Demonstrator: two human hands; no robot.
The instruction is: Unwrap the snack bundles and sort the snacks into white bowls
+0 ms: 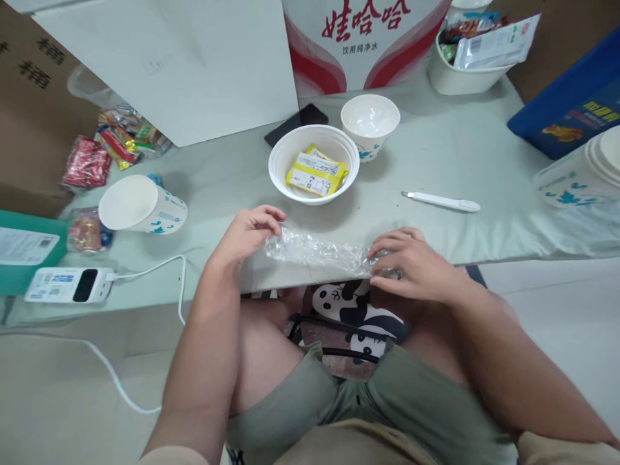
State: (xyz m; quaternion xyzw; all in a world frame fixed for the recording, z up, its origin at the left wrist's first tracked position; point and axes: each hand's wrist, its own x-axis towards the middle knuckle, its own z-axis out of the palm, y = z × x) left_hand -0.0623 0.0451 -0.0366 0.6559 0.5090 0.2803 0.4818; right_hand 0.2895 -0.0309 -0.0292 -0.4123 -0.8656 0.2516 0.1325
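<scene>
A crumpled strip of clear plastic wrap [320,252] stretches along the front edge of the table between my hands. My left hand [254,232] has its fingers closed on the wrap's left end. At the other end, my right hand [404,263] curls its fingers over the plastic, with some of the wrap showing under the palm. Just behind the wrap stands a white bowl [277,169] holding yellow-and-white packets [317,173]. A white utility knife [443,202] lies to the right, its blade end pointing left.
Behind the bowl are a paper cup [371,123] and a black phone [298,124]. On the left are another paper cup [145,205], snack packets [87,165] and a power bank [70,285] with a white cable. Stacked cups [581,171] stand right; boxes [194,64] line the back.
</scene>
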